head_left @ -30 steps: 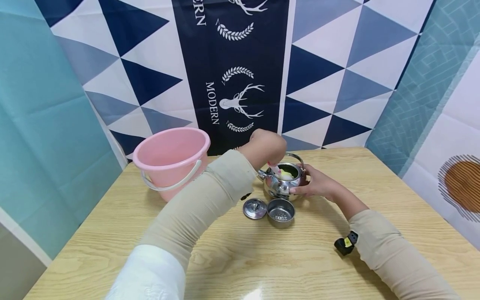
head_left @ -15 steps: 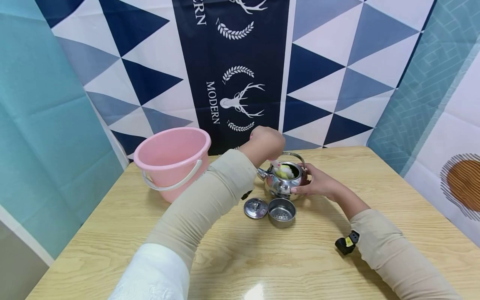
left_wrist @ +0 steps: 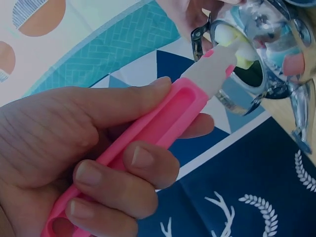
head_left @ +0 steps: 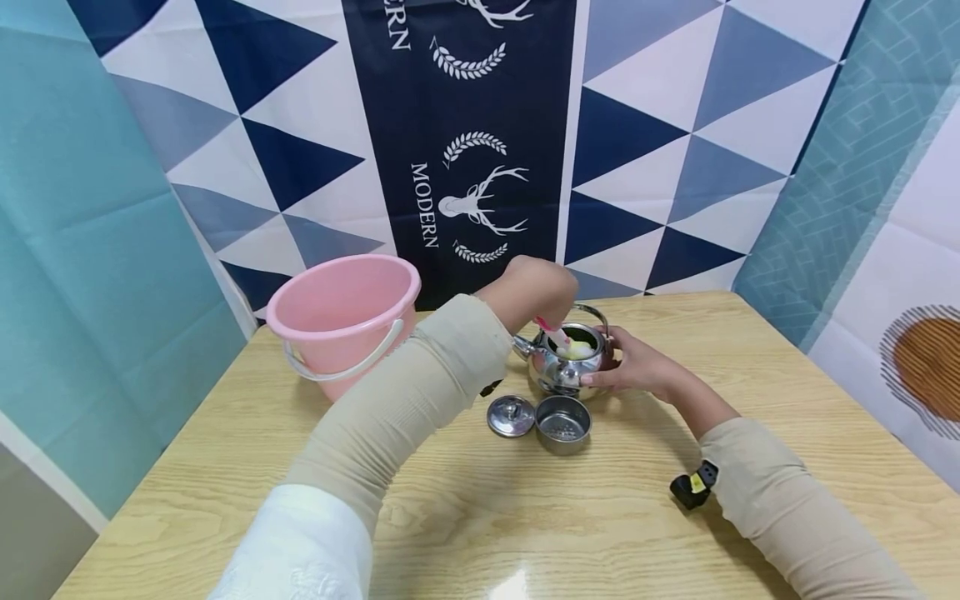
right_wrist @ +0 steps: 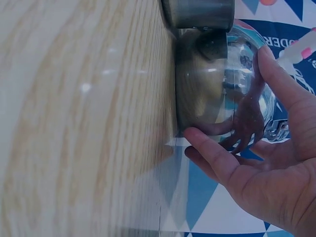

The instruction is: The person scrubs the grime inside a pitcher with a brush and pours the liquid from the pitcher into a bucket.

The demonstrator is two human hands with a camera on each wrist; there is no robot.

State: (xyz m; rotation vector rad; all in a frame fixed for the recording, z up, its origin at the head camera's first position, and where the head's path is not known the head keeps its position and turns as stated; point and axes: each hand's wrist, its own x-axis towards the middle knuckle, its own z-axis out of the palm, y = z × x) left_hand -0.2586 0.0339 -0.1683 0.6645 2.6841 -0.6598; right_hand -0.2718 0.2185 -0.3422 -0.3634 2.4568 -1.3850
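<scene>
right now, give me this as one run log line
left fingers: grip pink-handled tool, head in kettle | right fingers: hold kettle side | lid, strainer cup: on table

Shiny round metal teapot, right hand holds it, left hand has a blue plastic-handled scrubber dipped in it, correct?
Blue is wrong: the left wrist view shows a pink handle. The right hand does hold the teapot, and the left hand has the scrubber dipped in it.

Your brush point(left_wrist: 163, 116) is pink and white, your kettle point(head_left: 561, 375) silver, the bucket point(head_left: 352, 346) pink, the counter point(head_left: 600, 517) pale wood-grained, the wall point(head_left: 300, 167) blue-and-white triangles.
</scene>
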